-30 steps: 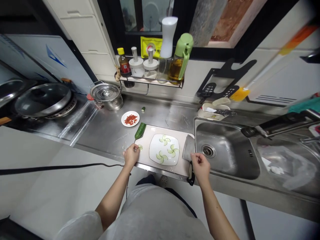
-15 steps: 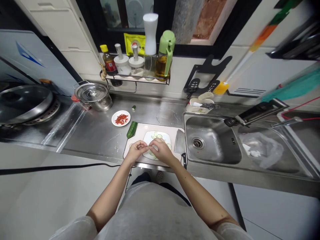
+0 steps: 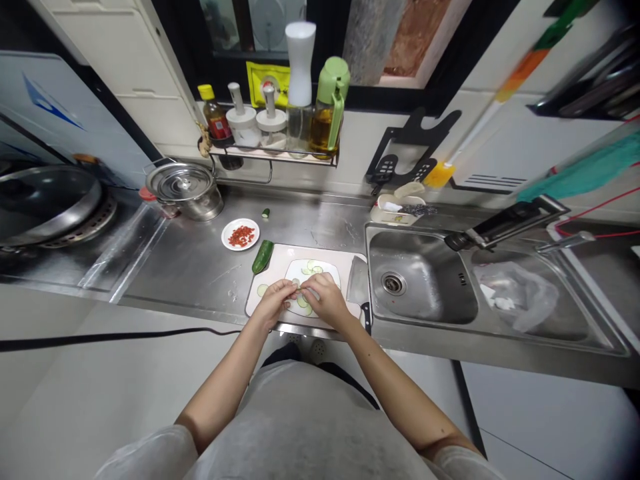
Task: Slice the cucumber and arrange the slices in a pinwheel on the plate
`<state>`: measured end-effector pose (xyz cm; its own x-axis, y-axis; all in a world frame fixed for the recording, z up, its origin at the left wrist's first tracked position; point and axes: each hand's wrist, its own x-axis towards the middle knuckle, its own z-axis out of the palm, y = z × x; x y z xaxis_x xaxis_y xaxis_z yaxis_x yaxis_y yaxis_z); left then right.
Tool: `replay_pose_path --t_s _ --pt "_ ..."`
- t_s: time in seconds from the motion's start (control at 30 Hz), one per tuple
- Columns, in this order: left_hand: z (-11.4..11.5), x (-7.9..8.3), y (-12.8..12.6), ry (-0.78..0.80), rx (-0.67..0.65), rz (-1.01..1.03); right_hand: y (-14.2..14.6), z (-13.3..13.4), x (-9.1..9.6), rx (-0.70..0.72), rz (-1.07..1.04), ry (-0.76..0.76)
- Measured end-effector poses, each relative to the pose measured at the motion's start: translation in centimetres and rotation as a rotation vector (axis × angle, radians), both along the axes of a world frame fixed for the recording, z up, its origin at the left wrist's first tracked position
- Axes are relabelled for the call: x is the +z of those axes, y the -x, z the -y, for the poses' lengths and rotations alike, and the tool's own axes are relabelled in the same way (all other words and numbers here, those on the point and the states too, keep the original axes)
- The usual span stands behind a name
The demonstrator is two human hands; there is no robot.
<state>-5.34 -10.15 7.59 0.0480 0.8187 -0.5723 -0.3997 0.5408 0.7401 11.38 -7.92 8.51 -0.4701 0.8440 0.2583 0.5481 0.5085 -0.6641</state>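
Note:
My left hand (image 3: pixel 275 300) and my right hand (image 3: pixel 324 297) meet over the near part of a white square plate (image 3: pixel 320 265) that lies on a pale cutting board (image 3: pixel 280 261). Both hands have their fingers pinched together, fingertips touching at a thin cucumber slice (image 3: pixel 296 292). More cucumber slices (image 3: pixel 313 267) show on the plate's far side. One loose slice (image 3: pixel 262 289) lies on the board left of my left hand. A cucumber half (image 3: pixel 263 256) rests at the board's far left corner. A cleaver (image 3: pixel 360 287) lies on the board's right edge.
A small dish of red bits (image 3: pixel 241 235) and a cucumber end (image 3: pixel 265 213) sit behind the board. A lidded steel pot (image 3: pixel 184 189) and a wok (image 3: pixel 45 200) stand to the left. The sink (image 3: pixel 420 287) is right of the board. A rack of bottles (image 3: pixel 280 127) hangs on the wall.
A second ago my left hand was at the loose slice and my right hand by the cleaver handle. Both hands have come together over the plate and stay there, pinched.

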Motion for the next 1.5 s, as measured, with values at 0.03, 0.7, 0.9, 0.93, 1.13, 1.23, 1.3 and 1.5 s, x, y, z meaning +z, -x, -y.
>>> replay_pose_path --t_s 0.03,0.7,0.9,0.93,1.13,1.23,1.3,1.5 --pt "-0.2 -0.2 0.0 -0.01 0.016 -0.006 0.1 0.1 -0.2 -0.004 0.005 0.005" --pt "-1.4 -4.3 1.5 -0.093 0.04 -0.149 2.2 -1.6 -4.4 0.082 0.237 0.193" --pt "-1.5 -5.3 1.8 -0.111 0.035 -0.172 2.6 -1.8 -4.9 0.071 0.193 0.297" --pt "-1.6 -5.5 1.8 -0.114 0.032 -0.18 2.7 -1.9 -4.9 0.065 0.19 0.324" --pt "-2.9 -7.2 2.4 -0.156 -0.011 -0.311 3.4 -3.2 -5.5 0.024 0.23 0.468" --pt "-3.4 -8.0 2.7 -0.214 -0.077 -0.478 4.0 -3.9 -6.0 -0.001 0.331 0.482" --pt "-3.6 -8.3 2.8 -0.263 -0.12 -0.608 4.3 -4.2 -6.3 -0.011 0.391 0.471" --pt "-3.8 -7.5 2.6 -0.378 -0.259 -1.014 5.2 -4.3 -6.9 -0.053 0.495 0.45"
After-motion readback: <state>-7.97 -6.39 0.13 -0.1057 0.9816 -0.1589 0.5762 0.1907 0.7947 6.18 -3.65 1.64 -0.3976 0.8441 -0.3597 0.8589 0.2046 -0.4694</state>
